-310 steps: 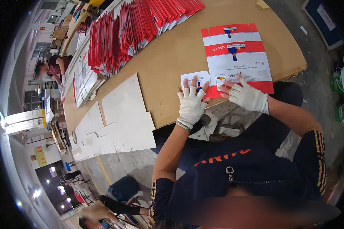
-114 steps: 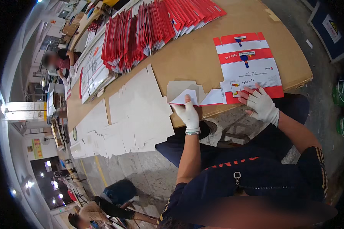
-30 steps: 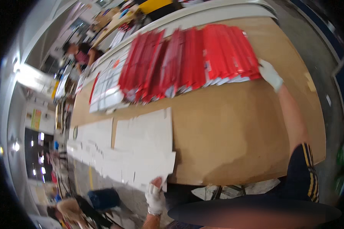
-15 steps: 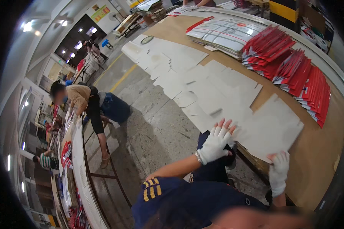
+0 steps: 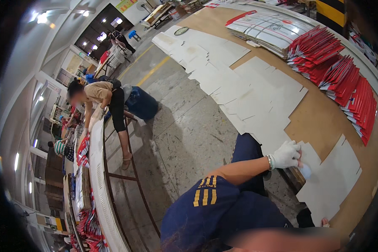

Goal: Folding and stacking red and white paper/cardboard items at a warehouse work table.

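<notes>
Cardboard sheet (image 5: 334, 178) lies at the near edge of the worktop (image 5: 319, 128), left hand (image 5: 286, 155) half-curled beside it, right hand (image 5: 324, 221) mostly hidden; I can't tell either grip, but uneven pulling could crease it.

Brown table (image 5: 321, 122): pale flat sheets (image 5: 248, 92), red folded cartons (image 5: 359, 103), strapped bundle (image 5: 269, 26)

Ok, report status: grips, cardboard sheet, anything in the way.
Left grip at edge of pale sheet. Right grip mostly hidden, at near end. Sheet mostly over table; red cartons beyond, not touching it.
</notes>
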The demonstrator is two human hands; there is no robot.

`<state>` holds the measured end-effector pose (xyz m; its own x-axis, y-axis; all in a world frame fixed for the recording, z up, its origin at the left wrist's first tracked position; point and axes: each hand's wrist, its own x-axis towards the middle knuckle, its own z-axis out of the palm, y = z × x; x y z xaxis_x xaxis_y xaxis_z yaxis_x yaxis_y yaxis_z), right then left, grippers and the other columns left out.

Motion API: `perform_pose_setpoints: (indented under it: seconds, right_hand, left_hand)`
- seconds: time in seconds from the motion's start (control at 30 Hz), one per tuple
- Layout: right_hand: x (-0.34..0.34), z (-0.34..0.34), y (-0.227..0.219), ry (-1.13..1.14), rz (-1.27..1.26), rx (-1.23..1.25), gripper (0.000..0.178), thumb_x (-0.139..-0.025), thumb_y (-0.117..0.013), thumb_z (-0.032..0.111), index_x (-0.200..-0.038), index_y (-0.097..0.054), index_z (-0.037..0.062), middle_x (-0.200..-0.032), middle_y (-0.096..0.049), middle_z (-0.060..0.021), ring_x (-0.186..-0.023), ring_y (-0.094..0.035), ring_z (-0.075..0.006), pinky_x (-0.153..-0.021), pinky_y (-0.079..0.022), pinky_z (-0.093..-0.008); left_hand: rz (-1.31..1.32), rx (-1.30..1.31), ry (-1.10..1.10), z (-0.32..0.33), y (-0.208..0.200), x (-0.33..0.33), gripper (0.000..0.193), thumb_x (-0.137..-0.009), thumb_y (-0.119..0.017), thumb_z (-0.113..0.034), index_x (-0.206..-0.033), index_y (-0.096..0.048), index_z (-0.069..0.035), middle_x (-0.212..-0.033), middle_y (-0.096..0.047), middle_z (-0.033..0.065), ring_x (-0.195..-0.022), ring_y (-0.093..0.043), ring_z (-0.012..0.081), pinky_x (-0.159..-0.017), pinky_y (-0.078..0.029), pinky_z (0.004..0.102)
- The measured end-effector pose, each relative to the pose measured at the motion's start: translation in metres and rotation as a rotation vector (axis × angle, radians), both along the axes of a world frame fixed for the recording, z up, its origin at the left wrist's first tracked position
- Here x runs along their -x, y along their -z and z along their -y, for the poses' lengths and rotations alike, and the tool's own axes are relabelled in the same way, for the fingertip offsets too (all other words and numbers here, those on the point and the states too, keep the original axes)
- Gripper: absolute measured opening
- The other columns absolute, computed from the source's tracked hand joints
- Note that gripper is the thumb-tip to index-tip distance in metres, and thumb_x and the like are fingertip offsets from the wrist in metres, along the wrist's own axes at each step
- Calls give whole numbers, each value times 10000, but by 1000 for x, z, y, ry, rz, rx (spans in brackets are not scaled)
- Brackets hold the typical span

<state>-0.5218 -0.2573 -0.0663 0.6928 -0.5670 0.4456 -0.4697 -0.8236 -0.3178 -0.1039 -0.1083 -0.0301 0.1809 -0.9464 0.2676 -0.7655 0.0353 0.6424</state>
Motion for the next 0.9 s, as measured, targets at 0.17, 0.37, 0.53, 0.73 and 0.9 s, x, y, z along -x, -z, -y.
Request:
perform_pose_setpoints:
  seconds: [0.17, 0.37, 0.53, 0.73, 0.9]
  right_hand:
    - [33, 3, 46, 180, 110, -292, 412, -881, -586, 46, -1269, -488, -49, -1215, -549, -197, -1068, -546, -295, -918, -434, -420]
    - [-68, 1, -33, 542, 170, -581, 642, -855, -670, 239, -1384, -402, -7, -1427, -418, -200, -1293, -425, -282, -1059, -334, -371]
    - [-64, -1, -14, 721, 451, -408, 699, -867, -676, 163, -1452, -306, 66, -1149, -577, -128, -1053, -537, -210, -944, -410, -313]
    - [-77, -83, 16, 692, 778, -1059, 354, -861, -625, 97, -1194, -535, 21, -1038, -546, -24, -925, -514, -123, -823, -444, -280]
    - [-134, -82, -2, 459, 884, -1415, 258, -885, -596, 117, -1105, -604, -16, -985, -622, -11, -882, -550, -102, -795, -460, -262]
  left_hand:
    - [281, 152, -161, 19, 14, 30, 284, -678, -742, -262, -884, -660, -84, -1013, -564, 79, -1021, -494, 288, -896, -395, 400]
    - [-163, 64, 116, 38, 15, 73, 173, -686, -674, -143, -807, -635, -26, -977, -575, 173, -985, -510, 362, -889, -408, 457]
    - [200, 62, -95, 74, 22, 78, 374, -756, -646, -143, -1122, -631, -67, -1305, -498, 125, -1313, -370, 357, -1093, -180, 606]
    - [415, -90, 262, 87, 9, 110, 636, -757, -635, -219, -1351, -451, -85, -1449, -376, 88, -1384, -275, 334, -1048, -125, 709]
    - [613, -127, 456, 81, 23, 141, 738, -832, -535, -354, -1469, -272, -90, -1545, -222, 80, -1435, -155, 327, -1035, -82, 731]
